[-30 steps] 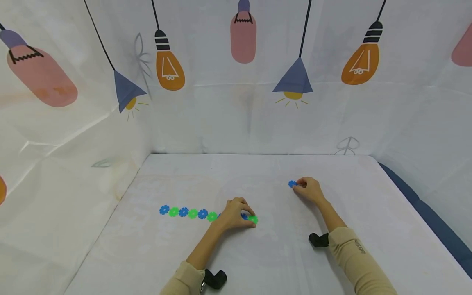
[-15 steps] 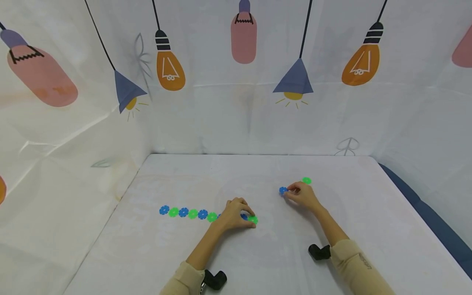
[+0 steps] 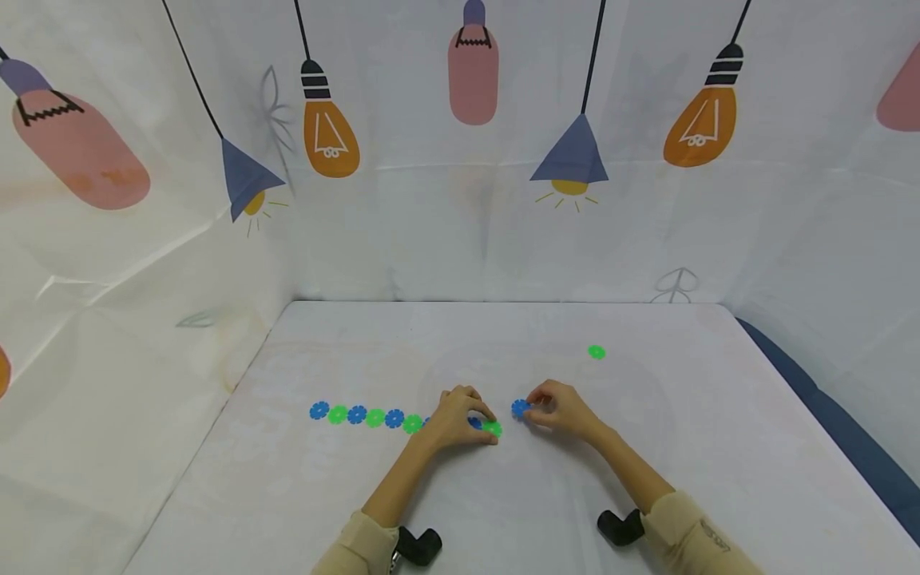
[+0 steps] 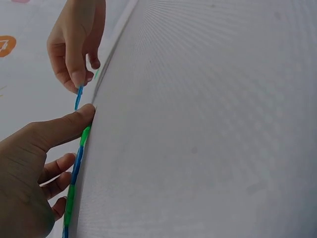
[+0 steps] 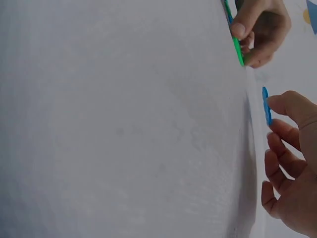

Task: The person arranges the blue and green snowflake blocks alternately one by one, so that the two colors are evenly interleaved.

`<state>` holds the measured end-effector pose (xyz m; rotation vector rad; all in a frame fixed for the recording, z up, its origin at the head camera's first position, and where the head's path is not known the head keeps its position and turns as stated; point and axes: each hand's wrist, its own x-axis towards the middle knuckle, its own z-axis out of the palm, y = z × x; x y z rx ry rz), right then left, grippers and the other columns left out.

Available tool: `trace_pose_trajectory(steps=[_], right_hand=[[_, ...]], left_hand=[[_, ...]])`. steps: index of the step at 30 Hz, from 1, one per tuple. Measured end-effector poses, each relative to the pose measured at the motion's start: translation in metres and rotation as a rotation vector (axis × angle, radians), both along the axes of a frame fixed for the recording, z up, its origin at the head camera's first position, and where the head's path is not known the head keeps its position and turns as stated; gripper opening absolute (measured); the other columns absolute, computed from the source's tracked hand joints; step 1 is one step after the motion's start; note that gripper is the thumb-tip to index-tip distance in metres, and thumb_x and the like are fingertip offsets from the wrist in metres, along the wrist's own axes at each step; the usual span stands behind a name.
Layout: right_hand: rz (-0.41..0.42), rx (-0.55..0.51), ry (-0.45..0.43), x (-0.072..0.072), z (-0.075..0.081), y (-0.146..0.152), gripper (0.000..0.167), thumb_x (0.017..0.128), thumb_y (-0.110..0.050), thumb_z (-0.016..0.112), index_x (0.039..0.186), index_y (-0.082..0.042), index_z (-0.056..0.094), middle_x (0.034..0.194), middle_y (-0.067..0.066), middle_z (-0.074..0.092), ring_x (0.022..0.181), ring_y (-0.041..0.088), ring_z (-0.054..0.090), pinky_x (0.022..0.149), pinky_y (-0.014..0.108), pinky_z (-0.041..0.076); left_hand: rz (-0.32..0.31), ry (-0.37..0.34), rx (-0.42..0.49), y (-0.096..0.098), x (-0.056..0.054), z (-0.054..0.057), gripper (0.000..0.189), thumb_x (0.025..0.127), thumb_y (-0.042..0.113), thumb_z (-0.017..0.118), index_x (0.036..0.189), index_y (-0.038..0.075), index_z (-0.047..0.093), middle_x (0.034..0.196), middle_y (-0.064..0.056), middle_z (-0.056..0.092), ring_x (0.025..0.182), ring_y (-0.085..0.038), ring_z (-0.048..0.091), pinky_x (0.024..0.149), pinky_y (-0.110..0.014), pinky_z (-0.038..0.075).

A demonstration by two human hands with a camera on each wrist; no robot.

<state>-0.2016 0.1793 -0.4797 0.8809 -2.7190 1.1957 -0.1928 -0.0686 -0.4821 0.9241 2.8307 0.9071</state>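
Note:
A row of alternating blue and green notched plastic discs lies on the white table, running left to right. My left hand covers part of this row and holds the green disc at its right end between thumb and finger. A short gap to the right of it, my right hand pinches a single blue disc by its edge. In the right wrist view this blue disc stands edge-on to the camera, raised above the tabletop, held by thumb and index fingertip.
One loose green disc lies farther back on the right of the table. Behind stands a white cloth wall printed with lamps and bulbs. Black wrist mounts stick out beside both sleeves.
My right hand has carried the blue disc left and nearer, toward the row's right end, uncovering the loose green disc behind. The left hand has stayed in place.

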Motion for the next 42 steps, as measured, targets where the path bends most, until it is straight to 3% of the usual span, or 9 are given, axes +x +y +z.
trace_pose_trajectory(steps=[12,21,42], right_hand=[[0.101,0.067,-0.022,0.012,0.0,-0.013,0.018,0.079,-0.016,0.074,0.09,-0.003,0.067,0.087,0.002,0.063,0.083,0.019,0.06,0.078,0.032,0.048],[0.108,0.115,-0.011,0.011,-0.002,-0.014,0.019,0.079,-0.018,0.074,0.09,-0.003,0.068,0.086,0.0,0.063,0.082,0.017,0.059,0.074,0.031,0.046],[0.088,0.078,-0.047,0.015,-0.003,-0.013,0.02,0.079,-0.019,0.074,0.092,-0.003,0.073,0.086,0.0,0.063,0.08,0.013,0.057,0.07,0.026,0.045]], left_hand=[[0.002,0.011,-0.009,0.0,-0.001,-0.001,0.03,0.069,0.04,0.081,0.09,0.02,0.076,0.095,0.002,0.058,0.096,-0.016,0.049,0.085,-0.038,0.032],[-0.001,0.013,-0.012,0.0,-0.002,-0.002,0.03,0.069,0.04,0.081,0.09,0.02,0.076,0.095,0.002,0.058,0.097,-0.015,0.049,0.086,-0.038,0.032],[0.003,0.016,-0.014,0.0,-0.001,-0.004,0.03,0.068,0.04,0.082,0.09,0.02,0.076,0.094,0.002,0.058,0.095,-0.016,0.049,0.085,-0.039,0.033]])
